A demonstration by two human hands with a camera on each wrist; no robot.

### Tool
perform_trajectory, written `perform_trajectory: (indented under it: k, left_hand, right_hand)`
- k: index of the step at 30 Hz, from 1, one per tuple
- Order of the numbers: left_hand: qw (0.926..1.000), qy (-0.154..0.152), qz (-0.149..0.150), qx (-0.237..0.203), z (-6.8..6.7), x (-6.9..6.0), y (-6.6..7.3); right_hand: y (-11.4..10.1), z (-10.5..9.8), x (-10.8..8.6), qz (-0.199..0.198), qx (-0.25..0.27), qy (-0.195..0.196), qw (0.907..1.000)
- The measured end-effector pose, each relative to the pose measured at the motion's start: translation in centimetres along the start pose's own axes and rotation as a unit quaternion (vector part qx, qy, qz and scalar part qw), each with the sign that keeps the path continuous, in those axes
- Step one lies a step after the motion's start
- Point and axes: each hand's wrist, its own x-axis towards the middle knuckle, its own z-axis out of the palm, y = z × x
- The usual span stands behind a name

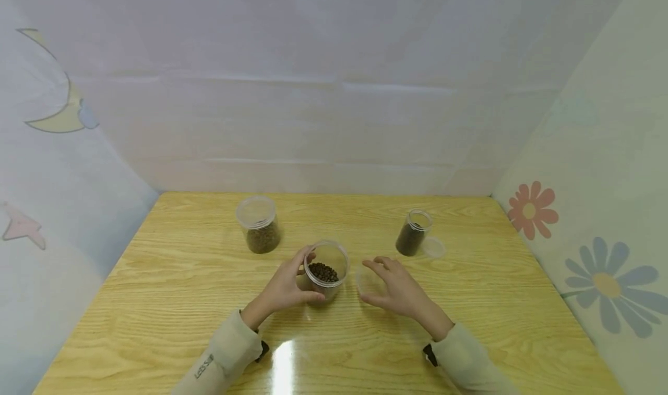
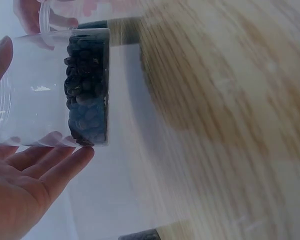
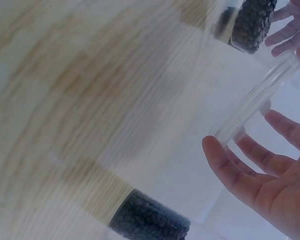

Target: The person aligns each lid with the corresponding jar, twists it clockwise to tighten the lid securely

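Observation:
A clear round jar (image 1: 336, 260), part-filled with dark brown beans (image 2: 87, 90) that look like coffee beans, is uncovered in front of me. My left hand (image 1: 284, 286) grips it from the left, thumb on the near side and fingers round the far side. Whether its base touches the table I cannot tell. Just to the right, my right hand (image 1: 395, 289) holds a clear round lid (image 3: 257, 97) by its edge, thumb and fingers curved about the rim. The lid stands tilted, apart from the jar, and is faint in the head view.
On the wooden table (image 1: 172, 302), a lidded jar (image 1: 262, 237) of brown contents stands at the back left. A narrower jar (image 1: 410, 238) of dark beans, apparently uncovered, stands back right, a clear lid (image 1: 434, 247) lying beside it. Printed cloth walls (image 1: 334, 122) enclose the table's back and sides.

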Motion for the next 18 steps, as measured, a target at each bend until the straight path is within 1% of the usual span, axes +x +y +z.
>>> perform_trajectory:
  k: [5,8,13,16,18]
  left_hand:
    - [0.9990,-0.028,0.004,0.034,-0.2,-0.3,0.3]
    - [0.9983,-0.040,0.002,0.041,-0.3,-0.5,0.4]
    - [0.9961,-0.056,-0.016,0.065,-0.7,-1.0,0.9]
    - [0.9945,-0.061,-0.030,0.079,-0.9,-1.3,1.2]
    - [0.9941,-0.062,-0.035,0.081,-1.1,-1.4,1.4]
  right_hand:
    - [0.2,-0.1,-0.3,0.000,0.006,-0.001,1.0000]
    - [0.3,-0.3,-0.4,0.000,0.009,0.000,1.0000]
    - [0.6,-0.5,-0.6,0.004,0.020,0.002,0.9998]
    - [0.8,-0.6,-0.7,0.003,0.031,0.002,0.9995]
    - [0.8,-0.7,-0.8,0.000,0.039,0.003,0.9992]
